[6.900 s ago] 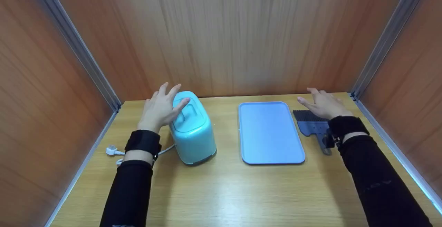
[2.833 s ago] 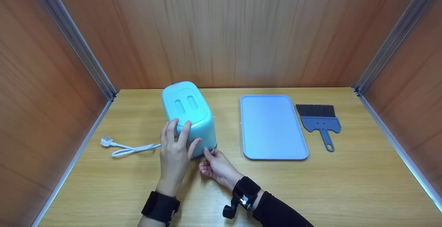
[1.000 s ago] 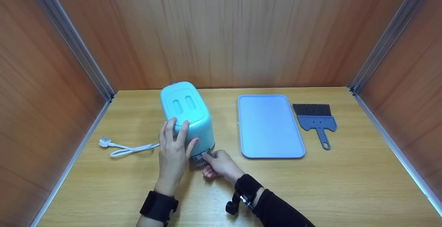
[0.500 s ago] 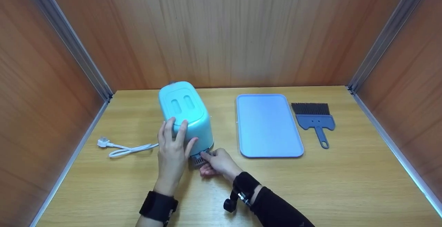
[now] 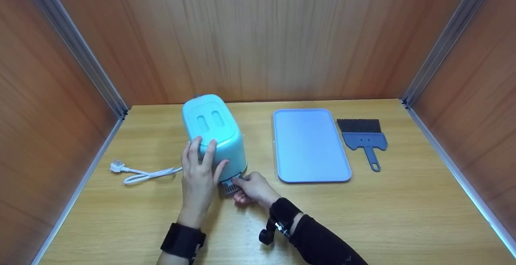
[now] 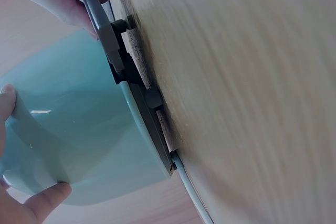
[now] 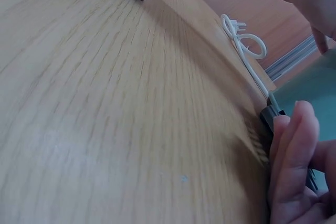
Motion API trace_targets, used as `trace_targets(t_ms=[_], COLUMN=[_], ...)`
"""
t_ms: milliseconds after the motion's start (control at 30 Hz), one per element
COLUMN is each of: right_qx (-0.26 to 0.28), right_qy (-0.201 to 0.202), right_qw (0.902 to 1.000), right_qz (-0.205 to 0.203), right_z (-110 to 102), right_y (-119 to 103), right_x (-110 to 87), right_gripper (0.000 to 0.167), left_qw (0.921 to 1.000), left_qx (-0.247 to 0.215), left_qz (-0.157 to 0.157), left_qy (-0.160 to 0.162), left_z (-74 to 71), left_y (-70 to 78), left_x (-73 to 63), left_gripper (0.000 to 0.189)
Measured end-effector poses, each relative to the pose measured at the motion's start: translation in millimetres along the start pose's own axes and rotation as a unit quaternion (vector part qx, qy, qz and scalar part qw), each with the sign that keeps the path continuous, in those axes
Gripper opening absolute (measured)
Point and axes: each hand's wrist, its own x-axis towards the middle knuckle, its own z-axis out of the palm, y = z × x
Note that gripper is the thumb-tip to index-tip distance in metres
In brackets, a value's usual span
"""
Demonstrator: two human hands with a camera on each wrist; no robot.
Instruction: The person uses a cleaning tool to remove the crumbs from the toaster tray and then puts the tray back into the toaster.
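A turquoise toaster (image 5: 213, 124) stands left of centre in the head view, its two-slot top facing up. My left hand (image 5: 198, 180) rests on its near end with straight, spread fingers and the thumb apart on the side. From the base at that end sticks out a grey slatted crumb tray (image 5: 229, 187). My right hand (image 5: 258, 190) pinches the tray's outer edge, thumb on top and fingers curled below. In the left wrist view the crumb tray (image 6: 107, 38) juts out of the toaster's dark base, close over the table; its inner part is hidden inside the toaster.
A looped white power cord (image 5: 151, 175) with a plug (image 5: 117, 166) lies left of the toaster. To the right are a flat blue tray (image 5: 312, 146) and a blue hand brush (image 5: 365, 140) with dark bristles. Wooden panels (image 5: 258, 35) wall the table's back and sides.
Both hands, earlier apart and spread, came to the toaster's near end. Since 2.8 s ago the crumb tray has slid partly out towards me; over the last second little moved.
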Motion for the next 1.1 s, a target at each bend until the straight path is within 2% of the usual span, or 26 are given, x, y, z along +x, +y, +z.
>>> trace_targets(t_ms=[133,333,733,900,1100], right_qx=[-0.004,-0.007,-0.028,-0.019,0.008], right_qy=[-0.024,-0.039,-0.026,-0.033,-0.047], right_qw=[0.9997,0.9991,0.9993,0.9993,0.9988], right_qz=[0.003,0.012,0.005,0.003,0.009], right_z=[-4.2,-7.5,-6.3,-7.2,-8.7], right_y=[1.4,1.5,-0.1,0.6,1.8], right_x=[-0.4,-1.3,0.6,0.5,-4.0], right_gripper=[0.032,0.029,0.033,0.033,0.034], left_qw=[1.0,0.9999,0.9999,0.9999,1.0], left_qx=[0.006,0.009,0.012,0.01,0.001], left_qz=[0.003,0.001,-0.001,-0.005,0.002], left_qy=[0.002,-0.004,-0.007,-0.01,0.003], left_z=[1.4,1.6,1.0,0.2,0.2], left_y=[-0.9,-1.2,-1.1,-0.4,-0.1], left_x=[-1.3,-1.8,-0.6,0.1,0.1], left_gripper=[0.066,0.066,0.068,0.067,0.066])
